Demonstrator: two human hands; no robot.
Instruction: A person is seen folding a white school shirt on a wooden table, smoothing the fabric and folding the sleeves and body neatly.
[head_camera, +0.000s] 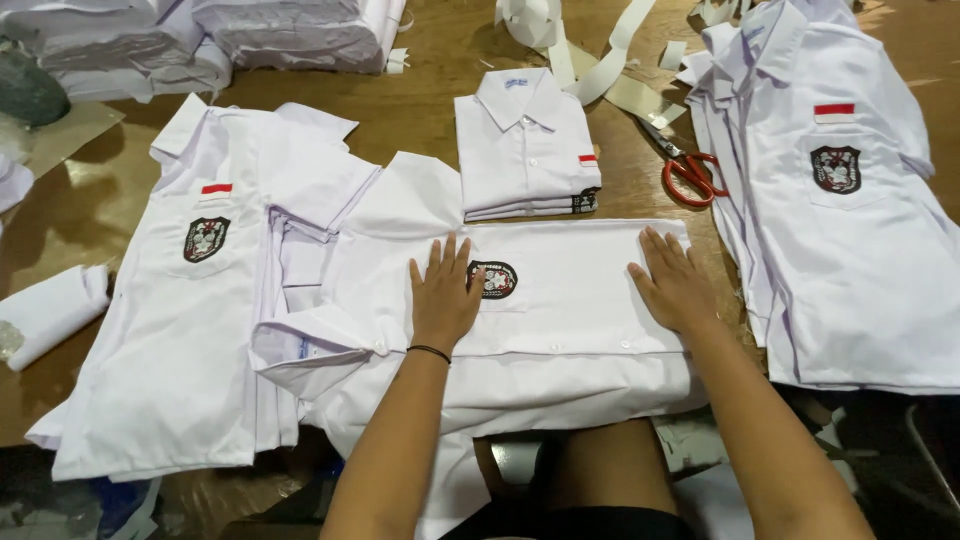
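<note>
Both hands press flat, fingers spread, gripping nothing: left hand (443, 292) beside the crest, right hand (675, 283) near the edge of the soft white cotton shirt (560, 330) on the brown table (420, 110). Light, limp cloth; best taken by its folded edges. Beyond lie a folded shirt (525, 145) and red-handled scissors (688, 170).

Under our fingers (455, 262) lies a white shirt (560, 320) with a black, white and red crest badge (493, 279) on its pocket. Beyond our fingers, a folded white shirt (525, 145) carries a small red-and-white flag patch. Right of them, scissors (688, 170) have red handles. The tabletop (420, 95) is brown wood. Our left wrist wears a thin black band (429, 351).
</note>
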